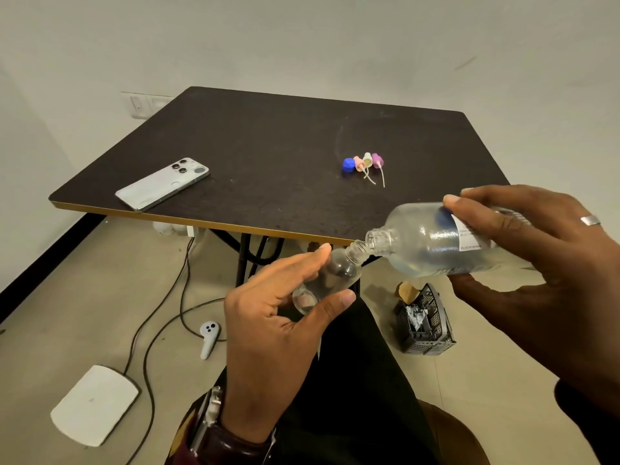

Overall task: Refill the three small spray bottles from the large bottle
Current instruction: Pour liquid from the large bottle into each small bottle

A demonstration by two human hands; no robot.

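I count one small clear plastic spray bottle (330,276), uncapped, gripped between my left hand's (275,333) thumb and curled fingers, tilted up to the right. One large clear labelled bottle (436,241) lies nearly level in my right hand (523,260), fingers wrapped round it, mouths touching. On the dark table (268,162): one blue cap (349,164), apparently three spray tops (368,162), one silver phone (163,188).

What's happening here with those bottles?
A person is pouring from a large bottle, tipped in the right hand, into a small clear bottle held tilted in the left hand, mouth to mouth, off the table's near edge. A blue cap and three spray tops lie on the table.
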